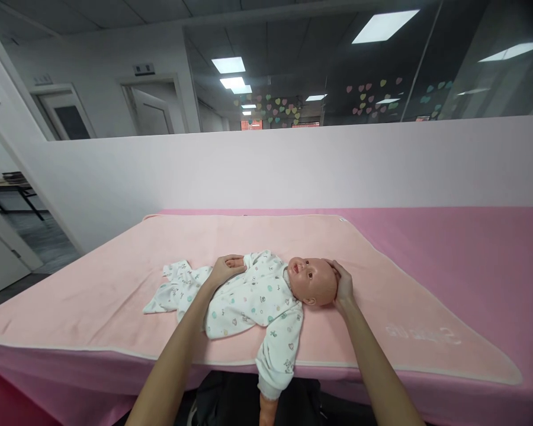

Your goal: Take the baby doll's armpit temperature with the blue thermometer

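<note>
A baby doll (313, 281) in a white printed sleepsuit (253, 299) lies on its back across a peach blanket (115, 260), head to the right. My left hand (225, 271) rests over its midsection, fingers closed round the doll's small far hand (236, 262). Against the crown of the doll's head, my right hand (343, 283) is cupped, with its fingers curving behind the head and partly hidden. The doll's near arm (279, 352) hangs over the table's front edge. The sleepsuit's legs (169, 293) lie flat toward the left.
Under the blanket is a pink table cover (484, 278), draped over the front edge. A low white wall (293, 168) with glass above stands behind the table. At far left, a dark-legged desk (13, 186) shows through an opening.
</note>
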`<state>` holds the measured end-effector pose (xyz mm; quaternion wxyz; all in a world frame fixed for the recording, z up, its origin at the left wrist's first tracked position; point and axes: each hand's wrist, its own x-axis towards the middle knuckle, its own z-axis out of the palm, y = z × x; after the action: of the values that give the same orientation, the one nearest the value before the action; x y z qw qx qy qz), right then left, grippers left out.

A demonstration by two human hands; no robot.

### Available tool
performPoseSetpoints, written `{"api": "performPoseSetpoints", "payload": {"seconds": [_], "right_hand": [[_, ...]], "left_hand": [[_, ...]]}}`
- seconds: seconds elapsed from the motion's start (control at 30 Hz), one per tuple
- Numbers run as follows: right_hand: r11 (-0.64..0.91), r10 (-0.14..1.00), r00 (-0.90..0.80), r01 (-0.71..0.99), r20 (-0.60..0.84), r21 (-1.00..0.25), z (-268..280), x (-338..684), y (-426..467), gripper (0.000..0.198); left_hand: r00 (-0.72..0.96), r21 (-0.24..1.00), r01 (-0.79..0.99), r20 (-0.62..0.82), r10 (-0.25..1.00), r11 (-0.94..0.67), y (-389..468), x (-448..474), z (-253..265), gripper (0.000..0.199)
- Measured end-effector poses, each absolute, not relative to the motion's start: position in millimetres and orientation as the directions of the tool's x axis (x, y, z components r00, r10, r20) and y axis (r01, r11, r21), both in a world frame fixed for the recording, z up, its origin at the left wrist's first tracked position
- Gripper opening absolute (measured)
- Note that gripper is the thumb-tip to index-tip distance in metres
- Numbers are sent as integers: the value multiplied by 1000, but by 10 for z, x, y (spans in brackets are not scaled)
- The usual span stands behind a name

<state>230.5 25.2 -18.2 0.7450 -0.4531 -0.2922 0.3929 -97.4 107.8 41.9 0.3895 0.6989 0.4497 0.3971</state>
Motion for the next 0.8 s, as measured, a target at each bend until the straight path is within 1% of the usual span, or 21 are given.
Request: {"api": "performPoseSetpoints", "payload": {"seconds": [0.1, 0.27, 0.47, 0.63, 0.7, 0.8], "right_hand": [[265, 849, 527, -364, 37, -893, -156, 2292, 244, 33], [242, 855, 519, -394, 2, -887, -119, 2270, 218, 30], [237, 858, 514, -434, -23, -869, -65, 2226, 202, 27], [216, 892, 452, -448, -11, -868, -31, 2201, 202, 22], [226, 884, 467, -448, -11, -865, -50, 2212, 213, 19], [232, 848, 529, -424, -32, -875, -92, 2226, 232, 16]], "left_hand": [[270, 906, 321, 191, 944, -275, 1066, -982, 433, 53], [200, 930, 314, 133, 971, -192, 1106, -985, 404, 49], [132, 918, 337, 174, 976, -209, 1122, -969, 390, 41], [128, 920, 334, 170, 977, -204, 1106, -980, 397, 39], [131, 926, 320, 169, 977, -203, 1108, -992, 393, 41], [149, 940, 245, 205, 967, -237, 1126, -1006, 364, 35]]}}
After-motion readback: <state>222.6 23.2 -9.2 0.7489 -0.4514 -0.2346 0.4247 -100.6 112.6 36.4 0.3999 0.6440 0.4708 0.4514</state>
